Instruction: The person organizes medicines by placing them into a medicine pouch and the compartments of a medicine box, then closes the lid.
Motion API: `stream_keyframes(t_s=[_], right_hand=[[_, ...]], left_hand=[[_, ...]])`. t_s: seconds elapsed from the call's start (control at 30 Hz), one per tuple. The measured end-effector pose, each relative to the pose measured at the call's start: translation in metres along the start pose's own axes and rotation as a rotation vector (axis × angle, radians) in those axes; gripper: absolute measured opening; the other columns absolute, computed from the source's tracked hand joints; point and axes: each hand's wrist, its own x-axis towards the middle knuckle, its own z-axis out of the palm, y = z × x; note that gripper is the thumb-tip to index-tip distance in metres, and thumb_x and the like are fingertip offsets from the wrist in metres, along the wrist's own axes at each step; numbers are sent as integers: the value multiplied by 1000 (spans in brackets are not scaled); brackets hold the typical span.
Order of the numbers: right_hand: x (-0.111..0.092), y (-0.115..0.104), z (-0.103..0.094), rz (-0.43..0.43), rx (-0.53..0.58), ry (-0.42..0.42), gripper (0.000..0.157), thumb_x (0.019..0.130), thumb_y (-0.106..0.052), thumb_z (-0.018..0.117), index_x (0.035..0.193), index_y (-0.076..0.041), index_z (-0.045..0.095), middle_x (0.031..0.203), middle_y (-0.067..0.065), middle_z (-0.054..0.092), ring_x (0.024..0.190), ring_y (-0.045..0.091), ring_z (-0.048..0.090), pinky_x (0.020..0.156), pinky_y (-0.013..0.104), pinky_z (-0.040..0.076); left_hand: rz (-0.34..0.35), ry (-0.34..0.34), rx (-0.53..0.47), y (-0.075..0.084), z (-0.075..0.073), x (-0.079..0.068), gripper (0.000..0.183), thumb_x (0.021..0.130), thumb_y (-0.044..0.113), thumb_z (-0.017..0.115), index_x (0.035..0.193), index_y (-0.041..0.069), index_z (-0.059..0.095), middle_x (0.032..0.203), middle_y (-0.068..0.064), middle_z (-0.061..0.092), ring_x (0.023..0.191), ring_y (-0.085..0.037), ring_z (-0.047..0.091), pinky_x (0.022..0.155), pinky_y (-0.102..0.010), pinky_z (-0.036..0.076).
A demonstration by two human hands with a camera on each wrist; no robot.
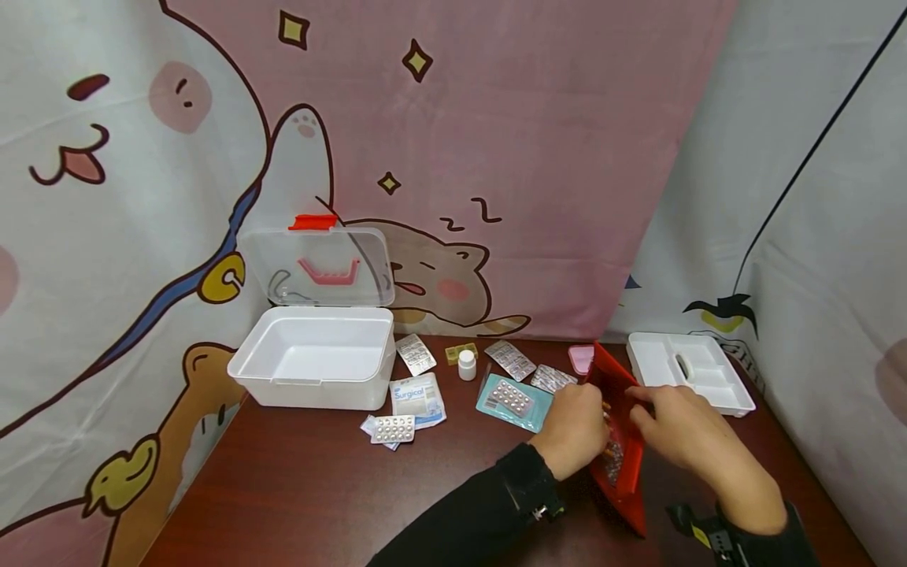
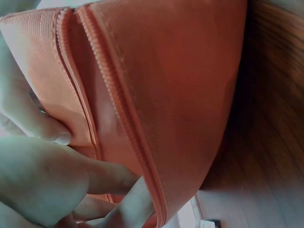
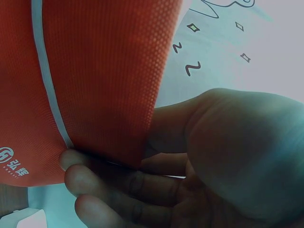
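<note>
A red zippered pouch (image 1: 615,441) stands on the table with its mouth spread wide. My right hand (image 1: 676,421) holds one side wall at the rim, thumb inside and fingers along the outer face, which carries a grey stripe and white lettering in the right wrist view. My left hand (image 1: 575,425) is at the opposite rim, and its bent fingers (image 2: 111,178) reach into the opening behind the zipper. Their tips are hidden by the pouch wall, so I cannot tell whether they pinch anything. Small shiny packets (image 1: 612,461) show inside the pouch.
Left stands a white box (image 1: 312,394) with its clear lid (image 1: 319,268) raised. Between box and pouch lie blister packs (image 1: 510,360), a surgical packet (image 1: 418,398), a white bottle (image 1: 467,365) and a teal packet (image 1: 513,402). A white divided tray (image 1: 687,366) sits behind my right hand.
</note>
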Motion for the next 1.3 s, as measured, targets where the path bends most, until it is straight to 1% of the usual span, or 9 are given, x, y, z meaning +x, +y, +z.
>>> stream_keyframes(t_s=[0.13, 0.27, 0.4, 0.53, 0.63, 0.73, 0.87, 1.13, 1.3], right_hand=[[0, 0, 0, -11, -7, 16, 44, 101, -15, 61, 137, 9, 70, 82, 5, 64, 60, 18, 43, 55, 34, 35], [-1, 0, 1, -22, -12, 28, 43, 100, -14, 62, 135, 9, 72, 78, 4, 60, 60, 18, 42, 55, 34, 34], [0, 0, 1, -25, -13, 28, 42, 100, -14, 62, 134, 9, 72, 85, 10, 69, 62, 19, 44, 57, 35, 35], [0, 0, 1, -29, -11, 29, 41, 100, -13, 63, 134, 9, 73, 98, 18, 78, 64, 20, 47, 57, 36, 37], [0, 1, 1, -30, -10, 33, 41, 100, -13, 63, 133, 9, 73, 92, 14, 74, 63, 20, 46, 57, 35, 37], [-1, 1, 2, -30, -11, 39, 41, 100, -14, 63, 133, 9, 73, 78, 6, 61, 61, 19, 44, 56, 34, 35], [-2, 1, 2, -23, -3, 31, 43, 100, -15, 63, 134, 10, 72, 71, 2, 49, 58, 18, 43, 54, 33, 35], [0, 0, -1, -16, -7, 12, 42, 101, -14, 63, 135, 11, 71, 90, 12, 73, 63, 19, 49, 57, 35, 38], [1, 0, -2, 0, -1, -13, 44, 103, -15, 62, 138, 10, 70, 84, 8, 70, 62, 20, 47, 57, 36, 37]], left_hand=[[-12, 1, -20, 2, 2, 2, 22, 82, 22, 90, 72, 21, 71, 71, 4, 71, 64, -11, 66, 54, -27, 51], [3, 5, -14, 1, 6, 2, 26, 82, 20, 89, 67, 22, 67, 68, 5, 70, 65, -12, 69, 55, -27, 52], [3, -9, -7, 1, 7, 1, 24, 82, 21, 89, 69, 21, 69, 70, 4, 71, 65, -12, 69, 54, -27, 52], [15, -22, -9, 2, 6, -1, 18, 87, 24, 88, 77, 20, 74, 73, 5, 72, 65, -9, 68, 54, -25, 52], [41, -9, -17, 3, 4, -3, 18, 93, 26, 84, 79, 20, 75, 71, 7, 70, 64, -7, 66, 56, -23, 54], [64, 20, -25, 4, -2, -5, 20, 98, 27, 79, 81, 19, 76, 71, 6, 70, 65, -8, 66, 57, -22, 55], [91, 63, -11, 4, -14, -7, 19, 104, 29, 74, 88, 19, 78, 76, 4, 74, 68, -10, 70, 59, -22, 56], [63, 165, -31, -10, -33, -6, 25, 108, 35, 70, 90, 22, 81, 79, 4, 77, 75, -12, 75, 63, -26, 56], [55, 213, -94, -28, -42, 4, 35, 111, 34, 65, 80, 22, 76, 67, 8, 67, 64, -7, 65, 56, -24, 46]])
